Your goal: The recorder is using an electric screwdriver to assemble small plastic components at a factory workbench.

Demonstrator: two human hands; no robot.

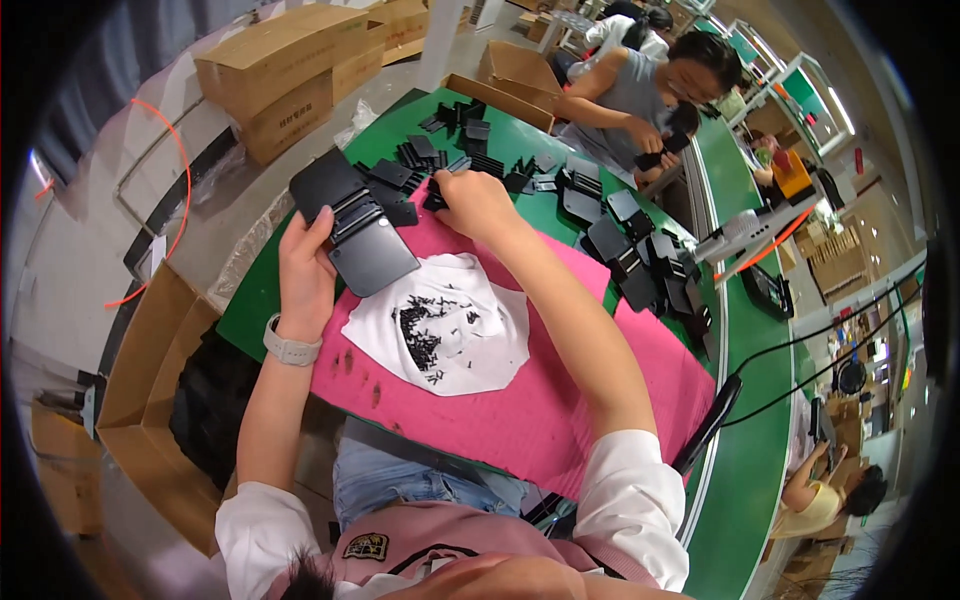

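Observation:
My left hand (308, 262) grips a black hinged stand (372, 262), two flat plates joined by a slotted middle section, with the thumb across its near edge. Farther right, my right hand (474, 204) reaches to small black parts (408, 172) at the far edge of the pink sheet (470, 425). Its fingers are bent together, and what they hold, if anything, is hard to make out. Below both hands a white cloth (490, 350) lies on the sheet, with many tiny dark pieces (418, 330) scattered over it.
Assembled black stands (625, 262) lie along the right side of the green table (262, 312). An open cardboard box (150, 385) with black contents stands at the left; closed boxes (285, 75) are stacked behind. Across the far side a person (640, 110) handles a black part.

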